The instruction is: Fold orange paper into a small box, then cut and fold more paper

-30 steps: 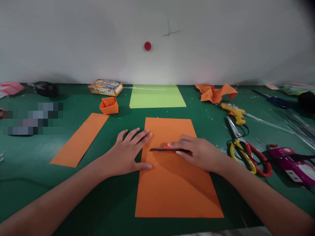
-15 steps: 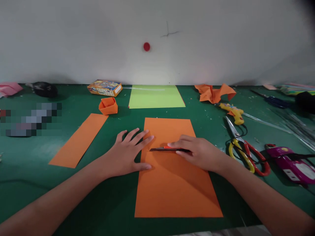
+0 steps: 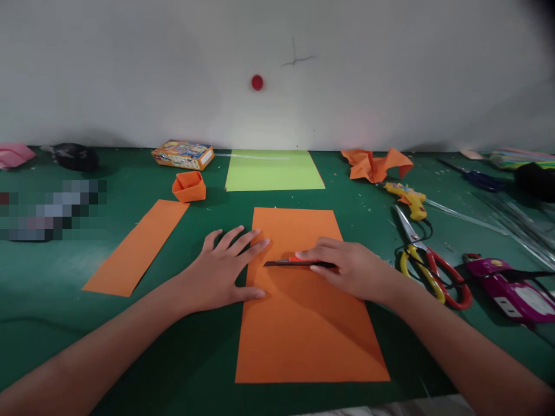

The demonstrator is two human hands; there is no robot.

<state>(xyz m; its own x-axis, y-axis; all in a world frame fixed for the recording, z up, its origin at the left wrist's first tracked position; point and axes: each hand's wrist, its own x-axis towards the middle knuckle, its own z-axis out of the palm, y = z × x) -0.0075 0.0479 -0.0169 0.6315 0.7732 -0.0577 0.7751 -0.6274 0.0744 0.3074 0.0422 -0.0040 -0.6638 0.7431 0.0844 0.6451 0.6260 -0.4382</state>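
An orange paper sheet (image 3: 307, 323) lies flat on the green cutting mat (image 3: 195, 346) in front of me. My left hand (image 3: 221, 268) rests open and flat on the mat, its fingertips and thumb pressing the sheet's left edge. My right hand (image 3: 351, 268) is closed around a utility knife (image 3: 295, 263) with an orange slider, held low across the sheet, blade end pointing left toward my left fingers.
An orange paper strip (image 3: 136, 245) lies at the left, a folded orange paper box (image 3: 189, 186) and a light green sheet (image 3: 274, 170) behind. Right of the sheet are scissors (image 3: 427, 260), a yellow glue gun (image 3: 410, 199), crumpled orange paper (image 3: 375, 163) and a purple tool (image 3: 511, 289). A small printed carton (image 3: 182, 154) sits near the wall.
Both hands and the knife stay in place on the sheet. Only the view has drifted slightly, shifting everything a little to the left.
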